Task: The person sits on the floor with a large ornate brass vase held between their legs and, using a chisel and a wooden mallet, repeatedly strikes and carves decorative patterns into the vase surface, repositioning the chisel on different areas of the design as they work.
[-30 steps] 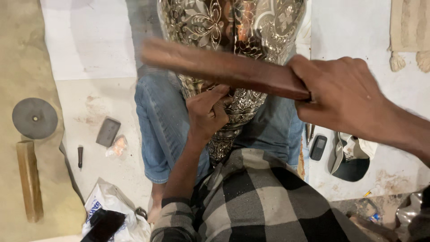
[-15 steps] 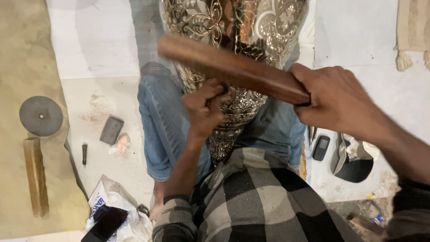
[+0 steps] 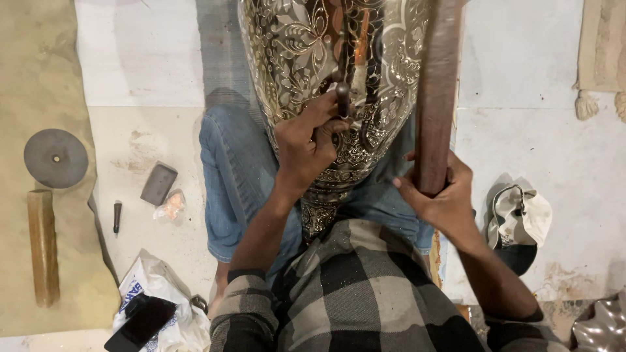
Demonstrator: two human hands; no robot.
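I see the engraved metal vase (image 3: 306,78) lying across my lap, neck toward my body, flanked by the jeans-clad knees. My left hand (image 3: 306,146) rests on the vase's lower body, fingers closed around a small chisel (image 3: 343,98) set against the surface. My right hand (image 3: 440,195), just right of the vase, grips a wooden mallet (image 3: 437,91) raised upright. Floral pattern already covers most of the visible surface; judging by this, engraving is well advanced, with detail near the chisel tip in hand. Left of the vase lie a grey disc (image 3: 55,158) and wooden block (image 3: 43,248).
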